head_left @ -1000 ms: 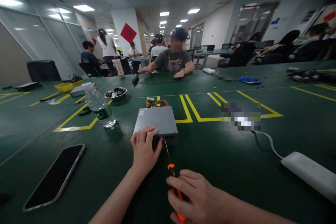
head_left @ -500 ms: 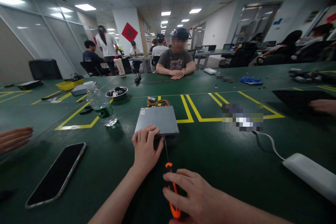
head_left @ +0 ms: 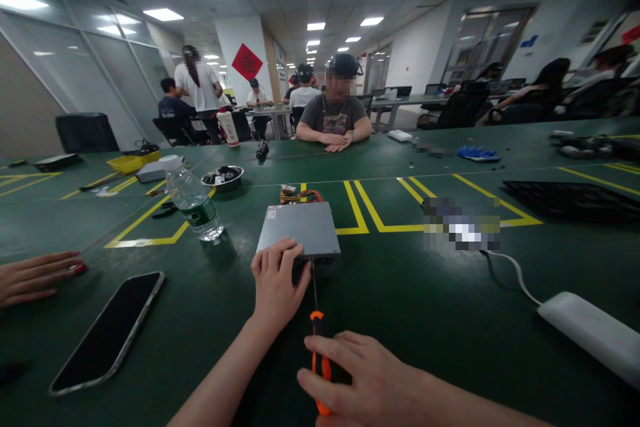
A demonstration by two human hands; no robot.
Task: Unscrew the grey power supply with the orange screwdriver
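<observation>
Clasping a computer power supply [head_left: 303, 223], apparently to steady it, my left hand [head_left: 277, 280] sits beyond my right hand [head_left: 363, 373], which grips an orange-handled screwdriver [head_left: 317, 326].

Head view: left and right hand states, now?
Left hand: on the gray metal box, fingers over its top; whether it grips can't be told.
Right hand: holding the screwdriver by its handle.
</observation>
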